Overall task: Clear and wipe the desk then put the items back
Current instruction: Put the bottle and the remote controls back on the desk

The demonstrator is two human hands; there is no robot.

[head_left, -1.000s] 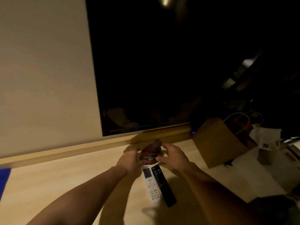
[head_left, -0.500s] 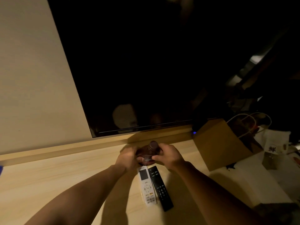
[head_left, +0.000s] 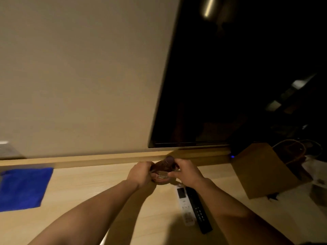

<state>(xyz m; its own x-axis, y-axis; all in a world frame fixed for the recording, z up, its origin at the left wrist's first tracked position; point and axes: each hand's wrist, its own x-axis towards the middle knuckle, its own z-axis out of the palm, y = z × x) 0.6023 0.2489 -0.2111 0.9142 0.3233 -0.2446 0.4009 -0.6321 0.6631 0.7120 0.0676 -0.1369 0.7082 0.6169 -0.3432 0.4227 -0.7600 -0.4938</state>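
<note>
Left hand [head_left: 141,174] and right hand [head_left: 187,174] grip a rounded brown bottle [head_left: 161,169].

Desk [head_left: 88,188] pale matt wood grain; cloth [head_left: 23,188] blue, soft; bag [head_left: 261,172] brown paper; screen [head_left: 238,76] glossy black.

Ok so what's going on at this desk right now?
A person grips a small brown bottle with both hands, left hand and right hand on either side, low near the back edge of the wooden desk. A white remote and a black remote lie side by side just in front. A blue cloth lies flat at the left; a brown paper bag stands at the right.
</note>
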